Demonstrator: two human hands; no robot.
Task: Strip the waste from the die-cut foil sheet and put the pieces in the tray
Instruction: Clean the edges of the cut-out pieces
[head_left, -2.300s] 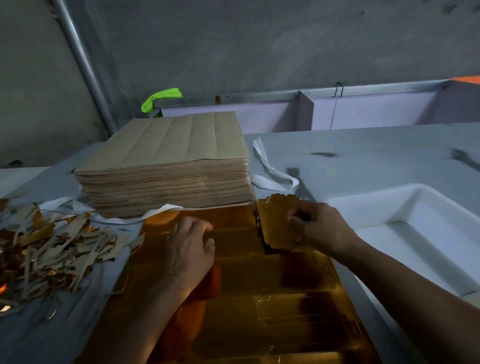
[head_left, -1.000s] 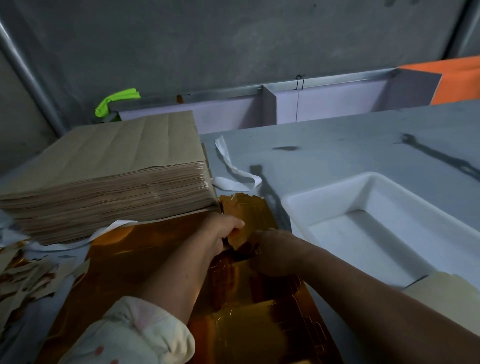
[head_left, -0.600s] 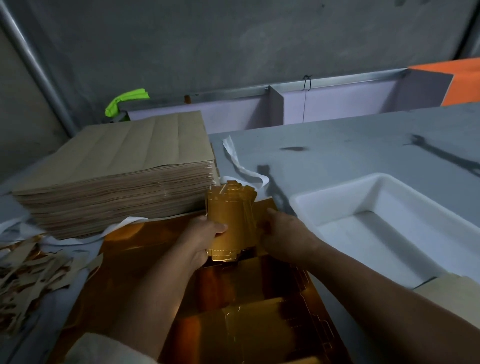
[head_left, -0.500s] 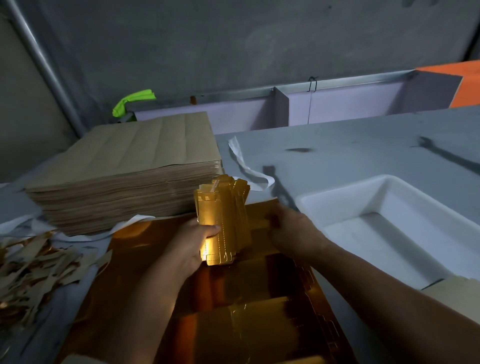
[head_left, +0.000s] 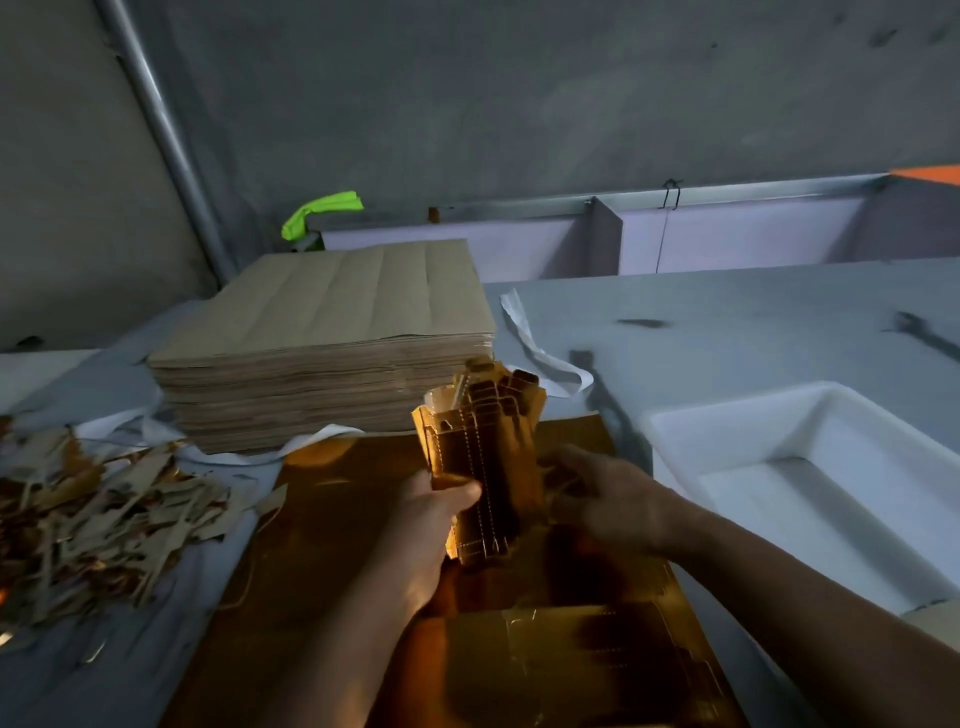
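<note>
A gold die-cut foil sheet (head_left: 545, 660) lies flat on the table in front of me. My left hand (head_left: 436, 514) grips a stack of gold die-cut pieces (head_left: 483, 457) and holds it upright above the sheet's far end. Just right of the stack, my right hand (head_left: 602, 499) hovers over the sheet with its fingers loosely curled; whether it touches the stack or the sheet I cannot tell. A white tray (head_left: 670, 426) stands to the right with nothing visible inside.
A tall pile of brown-backed sheets (head_left: 332, 332) stands behind the foil sheet. Stripped waste scraps (head_left: 93, 519) lie heaped at the left. White paper strips (head_left: 535, 343) curl beside the pile. A beige sheet corner (head_left: 935, 623) shows at the right edge.
Both hands freed the pieces from the sheet's far end; my left hand raised the stack upright, and my right hand let go and dropped beside it.
</note>
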